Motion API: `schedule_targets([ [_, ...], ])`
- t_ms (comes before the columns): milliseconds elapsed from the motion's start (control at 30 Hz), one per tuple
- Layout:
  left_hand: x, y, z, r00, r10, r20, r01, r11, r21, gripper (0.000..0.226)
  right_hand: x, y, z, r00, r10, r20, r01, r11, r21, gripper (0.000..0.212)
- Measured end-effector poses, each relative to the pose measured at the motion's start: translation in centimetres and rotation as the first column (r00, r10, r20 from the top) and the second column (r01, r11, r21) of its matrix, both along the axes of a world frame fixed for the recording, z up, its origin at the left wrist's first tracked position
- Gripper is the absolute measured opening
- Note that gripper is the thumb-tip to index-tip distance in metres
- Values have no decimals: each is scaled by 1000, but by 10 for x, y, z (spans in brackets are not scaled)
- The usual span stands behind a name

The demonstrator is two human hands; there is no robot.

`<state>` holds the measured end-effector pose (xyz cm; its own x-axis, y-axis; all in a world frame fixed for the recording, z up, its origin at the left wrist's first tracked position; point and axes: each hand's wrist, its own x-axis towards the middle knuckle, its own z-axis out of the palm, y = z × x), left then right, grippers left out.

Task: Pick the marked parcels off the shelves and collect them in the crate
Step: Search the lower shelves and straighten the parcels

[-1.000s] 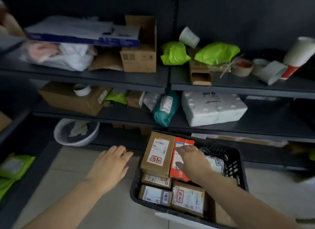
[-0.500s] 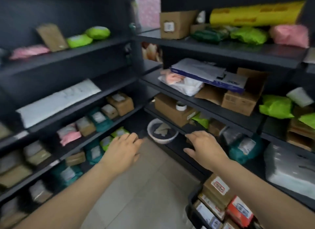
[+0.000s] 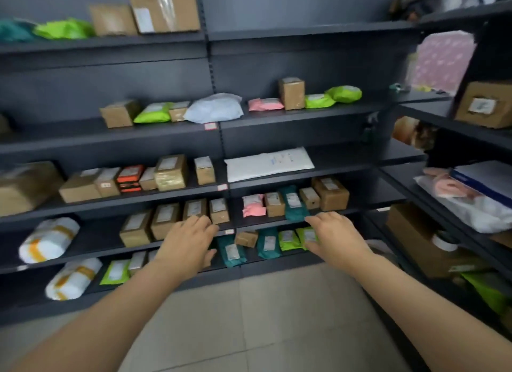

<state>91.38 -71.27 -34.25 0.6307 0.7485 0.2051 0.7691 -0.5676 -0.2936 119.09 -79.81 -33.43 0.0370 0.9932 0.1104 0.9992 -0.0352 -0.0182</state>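
Note:
I face dark shelves (image 3: 138, 202) full of parcels. My left hand (image 3: 188, 241) is stretched forward, empty, fingers relaxed, in front of a row of brown boxes (image 3: 163, 220) on a lower shelf. My right hand (image 3: 332, 238) is also empty and open, held out before a teal bag (image 3: 293, 204) and a lime green bag (image 3: 288, 240). A pink bag (image 3: 253, 205) lies left of the teal one. Motion blur hides any marks on the labels. The crate is out of view.
A second shelf unit (image 3: 457, 127) stands at a right angle on the right, carrying a large brown box (image 3: 415, 238) and white wrapped goods (image 3: 476, 208). White rolled packs (image 3: 50, 240) sit lower left. Pale floor tiles (image 3: 249, 316) lie underfoot.
My view has swung left from the crate and the right-hand shelves to this shelf wall. My right hand left the crate; both hands now reach forward, empty.

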Motion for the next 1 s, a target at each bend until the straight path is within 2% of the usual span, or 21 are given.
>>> schedule_targets([
  [133,-77,4,11,990,140,31,-140,990,5,46,-61,35,16,993,115,28,-114,993,-14,56],
  [300,-178,18,11,967,250,-52,-249,968,23,48,-145,78,28,973,226,46,-225,974,-24,55],
  [400,-237,28,11,941,337,9,-337,941,0,46,-201,106,32,962,268,49,-266,963,-45,55],
  [467,-281,41,13,931,360,53,-363,929,65,47,-239,125,33,952,302,54,-299,953,-45,55],
  [567,-347,59,21,906,421,55,-423,904,58,45,-298,155,37,942,332,56,-330,943,-45,55],
  [800,-489,104,7,880,475,1,-474,877,75,40,-426,220,35,920,390,34,-389,921,-31,51],
  [1000,-554,135,0,883,468,32,-469,883,29,48,-504,267,24,892,451,20,-449,891,-61,52],
])
